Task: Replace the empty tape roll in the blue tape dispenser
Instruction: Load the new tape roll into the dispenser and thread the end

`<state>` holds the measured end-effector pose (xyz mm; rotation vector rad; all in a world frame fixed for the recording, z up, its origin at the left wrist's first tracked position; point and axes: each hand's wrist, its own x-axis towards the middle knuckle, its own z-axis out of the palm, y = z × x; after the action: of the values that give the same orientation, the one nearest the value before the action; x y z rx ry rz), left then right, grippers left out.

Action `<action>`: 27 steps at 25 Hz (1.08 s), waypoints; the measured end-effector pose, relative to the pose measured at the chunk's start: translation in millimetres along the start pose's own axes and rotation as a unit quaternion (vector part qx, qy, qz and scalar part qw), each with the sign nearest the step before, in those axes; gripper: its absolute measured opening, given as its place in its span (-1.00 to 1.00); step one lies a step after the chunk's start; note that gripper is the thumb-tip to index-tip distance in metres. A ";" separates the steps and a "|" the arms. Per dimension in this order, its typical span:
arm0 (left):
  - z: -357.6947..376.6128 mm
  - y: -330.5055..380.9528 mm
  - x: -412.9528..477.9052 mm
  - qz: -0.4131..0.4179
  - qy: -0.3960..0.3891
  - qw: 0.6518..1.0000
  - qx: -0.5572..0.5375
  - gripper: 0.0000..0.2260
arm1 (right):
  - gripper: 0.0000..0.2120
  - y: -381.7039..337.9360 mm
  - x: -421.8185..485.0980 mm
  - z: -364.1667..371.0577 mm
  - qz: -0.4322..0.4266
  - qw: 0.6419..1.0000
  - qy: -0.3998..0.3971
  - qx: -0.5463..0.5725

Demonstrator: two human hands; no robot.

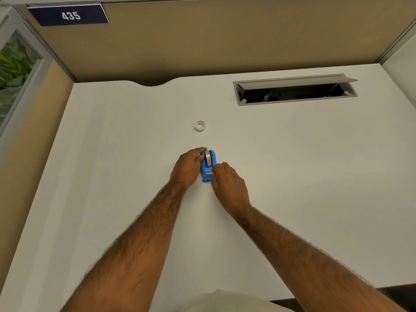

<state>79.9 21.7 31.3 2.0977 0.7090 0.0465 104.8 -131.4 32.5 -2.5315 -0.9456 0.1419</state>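
The blue tape dispenser point(208, 170) stands on the white desk point(292, 176) near the middle. A roll of tape point(208, 157) sits in its top. My left hand point(188, 167) wraps around the dispenser's left side and far end. My right hand point(227, 183) is at its right side, thumb and forefinger pinched at the tape end by the cutter. A small white ring, the other tape roll point(200, 126), lies flat on the desk beyond the dispenser, apart from both hands.
An open cable hatch point(295, 90) with a raised grey lid is set into the desk at the back right. Tan partition walls point(202, 41) close the back and left. A sign reading 435 point(69, 15) hangs top left.
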 end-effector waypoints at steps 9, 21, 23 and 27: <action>-0.5 4.5 -1.6 -0.003 0.004 1.000 0.010 -0.68 | -0.91 1.6 -17.9 -1.8 0.080 0.990 0.032 0.115; -6.1 9.7 -4.6 -0.010 -0.013 1.000 -0.026 -0.60 | -0.65 -0.3 40.3 -16.3 0.376 0.857 -0.013 0.353; -4.9 11.9 -3.2 -0.008 -0.001 1.000 -0.025 -0.62 | -0.63 0.5 42.4 -18.3 0.398 0.835 -0.025 0.379; -2.9 15.8 -1.6 -0.018 0.006 1.000 -0.016 -0.63 | -0.59 -2.1 48.4 -25.7 0.426 0.802 -0.063 0.415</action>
<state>85.1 16.2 45.5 2.0549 0.7475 0.0508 146.7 -108.0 59.2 -1.8908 0.2973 0.8011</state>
